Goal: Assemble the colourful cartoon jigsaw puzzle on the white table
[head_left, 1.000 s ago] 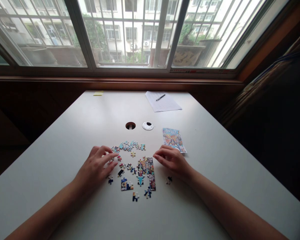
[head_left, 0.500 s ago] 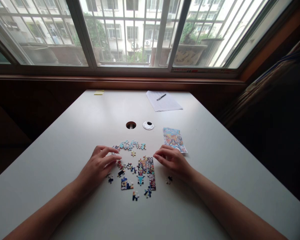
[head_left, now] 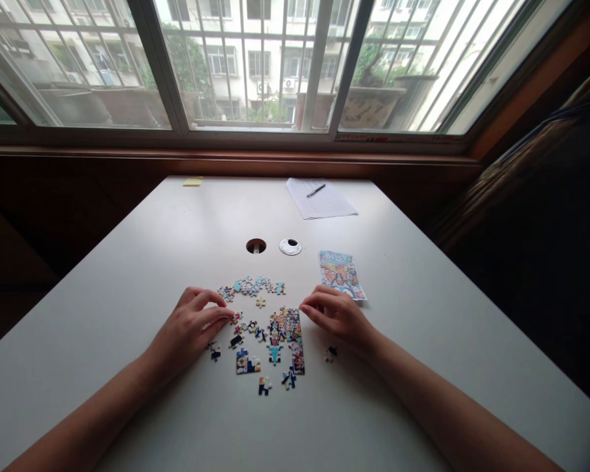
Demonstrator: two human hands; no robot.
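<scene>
**Joined in part, plenty loose on white tabletop (head_left: 128, 295)**

Got bare left hand (head_left: 191, 324) held narrow beside small red-patterned jigsaw piece (head_left: 236, 318); can't tell if gripping anything. To its right, see small blue-and-orange joined block (head_left: 246, 363), below loose light-blue patterned pieces (head_left: 248, 286). Further right, see larger multicoloured joined section (head_left: 295, 328), straight-edged on right, ragged on left. Reckon under half joined; block and section apart. Got bare right hand (head_left: 339, 319) curled narrow beside section, near colourful printed paper sheet (head_left: 340, 270); can't tell if holding anything.

A room, perhaps a home — a white table (head_left: 196, 223) is set below a barred window (head_left: 250, 65), flanked by a curtain (head_left: 535, 151).
</scene>
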